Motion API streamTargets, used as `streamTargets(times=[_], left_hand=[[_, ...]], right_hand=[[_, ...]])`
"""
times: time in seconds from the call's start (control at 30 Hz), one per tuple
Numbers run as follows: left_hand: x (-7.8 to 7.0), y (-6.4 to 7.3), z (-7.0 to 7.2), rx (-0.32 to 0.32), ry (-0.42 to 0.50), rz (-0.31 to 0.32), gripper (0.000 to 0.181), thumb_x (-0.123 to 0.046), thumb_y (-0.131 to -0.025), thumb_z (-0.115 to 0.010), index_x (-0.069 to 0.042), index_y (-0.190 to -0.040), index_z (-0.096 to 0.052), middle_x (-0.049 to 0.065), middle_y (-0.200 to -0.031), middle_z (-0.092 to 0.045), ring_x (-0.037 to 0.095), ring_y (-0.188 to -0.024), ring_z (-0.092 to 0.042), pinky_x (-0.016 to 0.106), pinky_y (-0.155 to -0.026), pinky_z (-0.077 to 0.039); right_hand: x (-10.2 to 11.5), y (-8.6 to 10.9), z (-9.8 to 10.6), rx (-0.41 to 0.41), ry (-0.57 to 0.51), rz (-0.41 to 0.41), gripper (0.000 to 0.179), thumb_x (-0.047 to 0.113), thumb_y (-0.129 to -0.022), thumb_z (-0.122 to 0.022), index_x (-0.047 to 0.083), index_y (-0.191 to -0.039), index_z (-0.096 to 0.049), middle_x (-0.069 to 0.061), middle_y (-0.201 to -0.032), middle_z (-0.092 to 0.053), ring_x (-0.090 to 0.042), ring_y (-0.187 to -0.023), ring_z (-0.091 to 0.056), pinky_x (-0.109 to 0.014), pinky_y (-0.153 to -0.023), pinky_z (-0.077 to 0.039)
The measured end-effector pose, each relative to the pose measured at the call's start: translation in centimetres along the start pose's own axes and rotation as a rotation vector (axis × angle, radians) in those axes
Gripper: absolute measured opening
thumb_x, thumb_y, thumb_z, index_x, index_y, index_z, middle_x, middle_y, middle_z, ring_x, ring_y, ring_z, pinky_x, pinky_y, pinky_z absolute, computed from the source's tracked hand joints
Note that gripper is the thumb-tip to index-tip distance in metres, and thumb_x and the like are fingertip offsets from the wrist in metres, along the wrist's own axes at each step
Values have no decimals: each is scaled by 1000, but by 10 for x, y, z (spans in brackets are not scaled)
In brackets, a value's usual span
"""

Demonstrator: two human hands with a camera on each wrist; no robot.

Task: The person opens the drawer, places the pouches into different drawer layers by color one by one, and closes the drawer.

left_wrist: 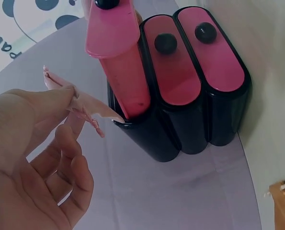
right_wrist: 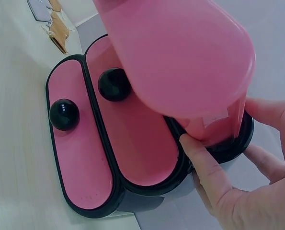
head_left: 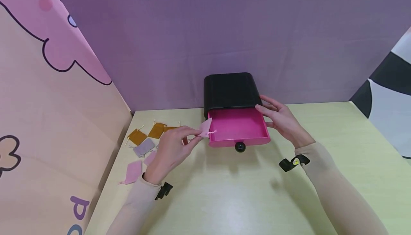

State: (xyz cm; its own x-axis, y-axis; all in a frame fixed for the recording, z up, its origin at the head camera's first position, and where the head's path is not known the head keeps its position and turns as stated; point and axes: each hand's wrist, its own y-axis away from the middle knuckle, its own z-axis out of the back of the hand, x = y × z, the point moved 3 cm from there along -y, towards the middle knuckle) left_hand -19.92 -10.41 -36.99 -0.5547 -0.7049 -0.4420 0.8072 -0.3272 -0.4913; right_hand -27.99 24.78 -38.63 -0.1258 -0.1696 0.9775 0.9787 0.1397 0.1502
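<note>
My left hand (head_left: 171, 149) pinches a small pink drawstring pouch (head_left: 206, 126) between thumb and fingertips, at the left edge of a pulled-out pink drawer (head_left: 239, 124). In the left wrist view the pouch (left_wrist: 92, 104) hangs beside this top drawer, its cord dangling. The drawer belongs to a black cabinet (head_left: 231, 90) with three stacked drawers; the lower two (left_wrist: 171, 72) are pushed in, each with a round black knob. My right hand (head_left: 284, 122) grips the cabinet's right side near its front, thumb and fingers spread around the rounded end, as the right wrist view shows.
Several more drawstring pouches lie on the table's left side: brown ones (head_left: 137, 137), a grey-purple one (head_left: 144, 147) and pink ones (head_left: 133, 172). My left hand partly covers some. A purple backdrop (head_left: 224, 31) stands behind the cabinet, and a printed panel (head_left: 48, 121) borders the left.
</note>
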Motion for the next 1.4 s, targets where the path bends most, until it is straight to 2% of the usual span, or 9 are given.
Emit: streamTargets(times=[0.33, 0.5, 0.67, 0.8, 0.93, 1.13, 1.23, 1.3, 1.4], left_hand=[[-6, -18, -16, 34, -6, -7, 26, -28, -93, -84, -22, -119, -84, -4, -100, -82, 7, -65, -57, 22, -58, -45], [-14, -27, -24, 52, -36, -52, 27, -27, -92, -85, -21, -119, -84, -3, -100, -81, 8, -67, -57, 20, -59, -45], [-24, -37, -28, 72, -29, -88, 29, -26, -92, -86, -19, -119, -84, -1, -104, -82, 11, -70, -63, 21, -63, -48], [-29, -45, -33, 122, -56, -76, 32, -29, -92, -85, -21, -123, -82, -1, -109, -82, 14, -83, -71, 23, -69, -53], [-29, -51, -39, 171, -92, -53, 33, -31, -92, -85, -23, -124, -82, -2, -111, -82, 16, -92, -73, 28, -75, -57], [-27, -55, -48, 212, -98, -34, 32, -32, -93, -84, -23, -124, -82, -1, -113, -82, 19, -100, -74, 32, -82, -59], [-27, -59, -51, 231, -108, -26, 32, -34, -93, -83, -23, -123, -82, 0, -113, -82, 18, -95, -73, 30, -77, -57], [-28, -62, -53, 236, -109, -25, 32, -34, -93, -83, -23, -123, -82, 0, -108, -82, 17, -86, -71, 27, -70, -54], [-28, -66, -56, 244, -109, -15, 30, -35, -93, -84, -24, -121, -83, -1, -92, -81, 14, -73, -63, 24, -60, -45]], right_hand=[[0, 1, 0, 23, 2, -6, 81, 41, -107, -62, 25, -173, -16, -16, -178, -17, -39, -157, -33, -19, -85, -60], [2, 3, 0, 15, 0, -10, 81, 41, -107, -62, 26, -173, -17, -15, -178, -17, -38, -157, -33, -19, -85, -60], [2, 3, -1, 18, 1, -6, 82, 41, -107, -62, 25, -173, -16, -16, -178, -17, -39, -157, -33, -20, -85, -60], [1, 1, -2, 16, -3, -6, 81, 41, -107, -61, 26, -173, -16, -16, -178, -17, -40, -157, -32, -20, -85, -60], [0, 0, -5, 10, -10, -10, 80, 43, -108, -60, 26, -172, -17, -15, -178, -20, -39, -156, -35, -20, -84, -60], [-2, -1, -6, -3, -12, -16, 78, 48, -107, -58, 27, -172, -20, -17, -174, -27, -28, -146, -44, -21, -85, -60], [-2, -1, -5, -14, -11, -13, 78, 49, -106, -60, 27, -172, -23, -17, -172, -29, -24, -141, -47, -22, -85, -61], [-2, -1, -5, -21, -8, -11, 79, 50, -105, -61, 26, -171, -24, -17, -170, -30, -25, -140, -47, -23, -85, -61], [-1, -1, -4, -21, 0, -9, 79, 49, -106, -61, 25, -171, -24, -18, -172, -29, -28, -142, -46, -23, -84, -61]])
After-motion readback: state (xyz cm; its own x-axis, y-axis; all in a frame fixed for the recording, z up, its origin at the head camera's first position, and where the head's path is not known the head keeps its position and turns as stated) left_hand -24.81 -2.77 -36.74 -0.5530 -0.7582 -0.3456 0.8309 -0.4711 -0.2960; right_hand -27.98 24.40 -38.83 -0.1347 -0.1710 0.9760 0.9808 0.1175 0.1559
